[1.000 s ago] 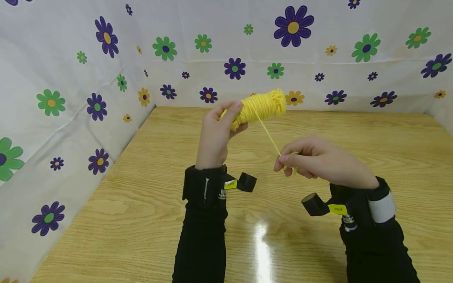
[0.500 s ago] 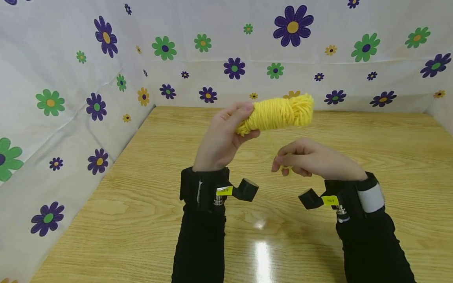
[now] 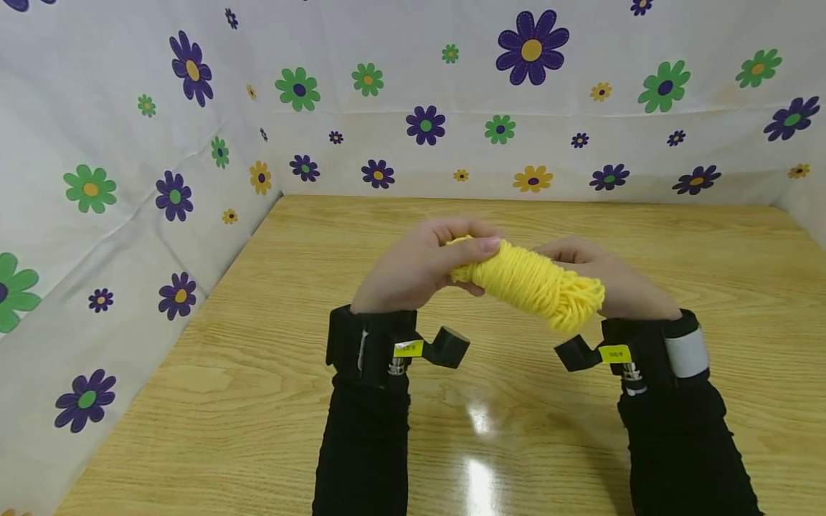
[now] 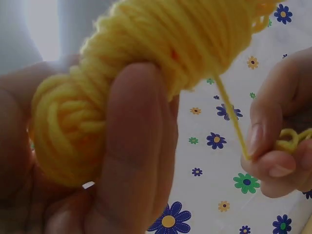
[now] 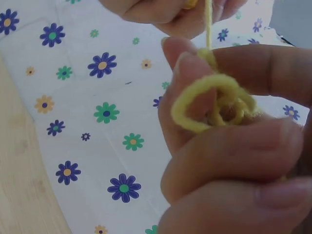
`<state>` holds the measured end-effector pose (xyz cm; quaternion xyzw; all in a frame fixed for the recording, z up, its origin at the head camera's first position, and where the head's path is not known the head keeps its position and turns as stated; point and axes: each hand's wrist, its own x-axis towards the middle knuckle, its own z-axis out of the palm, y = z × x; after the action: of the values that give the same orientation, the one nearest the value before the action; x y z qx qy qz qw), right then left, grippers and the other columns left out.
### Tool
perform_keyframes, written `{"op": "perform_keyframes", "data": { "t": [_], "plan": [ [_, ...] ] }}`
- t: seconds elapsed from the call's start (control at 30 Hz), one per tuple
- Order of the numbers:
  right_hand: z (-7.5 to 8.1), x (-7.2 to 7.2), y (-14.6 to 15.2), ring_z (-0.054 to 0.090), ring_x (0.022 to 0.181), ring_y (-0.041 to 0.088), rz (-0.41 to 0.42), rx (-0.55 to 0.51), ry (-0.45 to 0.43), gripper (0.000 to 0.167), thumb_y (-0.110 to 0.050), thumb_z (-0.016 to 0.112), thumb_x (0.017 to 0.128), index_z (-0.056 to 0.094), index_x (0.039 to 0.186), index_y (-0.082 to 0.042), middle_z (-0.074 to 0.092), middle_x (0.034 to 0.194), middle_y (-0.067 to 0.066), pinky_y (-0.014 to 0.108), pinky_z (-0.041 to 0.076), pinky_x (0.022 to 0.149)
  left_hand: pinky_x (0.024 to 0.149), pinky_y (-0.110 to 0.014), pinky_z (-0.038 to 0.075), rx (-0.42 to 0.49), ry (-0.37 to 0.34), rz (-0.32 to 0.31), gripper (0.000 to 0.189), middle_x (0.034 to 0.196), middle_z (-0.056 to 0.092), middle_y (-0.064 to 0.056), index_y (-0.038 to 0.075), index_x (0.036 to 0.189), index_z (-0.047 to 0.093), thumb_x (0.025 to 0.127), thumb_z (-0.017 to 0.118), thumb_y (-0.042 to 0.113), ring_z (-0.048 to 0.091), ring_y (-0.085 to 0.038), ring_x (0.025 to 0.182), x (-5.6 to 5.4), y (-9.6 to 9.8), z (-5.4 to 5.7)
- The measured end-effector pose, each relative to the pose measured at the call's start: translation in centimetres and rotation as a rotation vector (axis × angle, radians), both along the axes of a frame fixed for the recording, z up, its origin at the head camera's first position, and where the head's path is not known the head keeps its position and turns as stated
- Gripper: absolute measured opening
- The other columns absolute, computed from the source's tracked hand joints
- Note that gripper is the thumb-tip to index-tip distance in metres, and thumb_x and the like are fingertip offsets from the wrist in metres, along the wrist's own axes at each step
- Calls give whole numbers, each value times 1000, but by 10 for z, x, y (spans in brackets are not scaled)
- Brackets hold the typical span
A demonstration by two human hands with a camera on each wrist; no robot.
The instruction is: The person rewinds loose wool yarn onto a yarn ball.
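Note:
My left hand [image 3: 429, 265] grips one end of a yellow yarn skein [image 3: 532, 283], thumb on the near side, with the skein held above the table and its free end slanting down to the right. Behind that end, my right hand [image 3: 616, 283] is partly hidden in the head view. The left wrist view shows a taut yarn strand [image 4: 231, 114] running from the skein to the right hand's pinched fingertips. In the right wrist view, a loose loop of yarn [image 5: 187, 100] curls out between the right hand's bent fingers.
Below both hands lies a wood-grain table [image 3: 258, 387]. A white cloth with printed flowers [image 3: 381, 43] hangs behind it and along the left side. Black camera mounts [image 3: 448, 347] stick out from both wrists.
The left hand has lowered and turned the skein, so its free end swings from up-right to down-right. It now overlaps the right hand, which keeps its pinch and has shifted slightly.

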<state>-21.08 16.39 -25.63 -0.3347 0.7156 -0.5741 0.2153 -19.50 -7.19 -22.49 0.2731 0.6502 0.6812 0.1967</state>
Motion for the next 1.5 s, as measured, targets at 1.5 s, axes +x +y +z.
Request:
{"op": "perform_keyframes", "data": {
  "t": [1.5],
  "plan": [
    [19,23,-2,35,54,16,-197,-104,-7,24,-14,44,98,65,90,-6,54,76,3,33,21,45,72,-28,55,-327,86,329,27,109,56,-9,2,108,62,91,60,23,59,-23,88,-8,4,-11]
  ]
}}
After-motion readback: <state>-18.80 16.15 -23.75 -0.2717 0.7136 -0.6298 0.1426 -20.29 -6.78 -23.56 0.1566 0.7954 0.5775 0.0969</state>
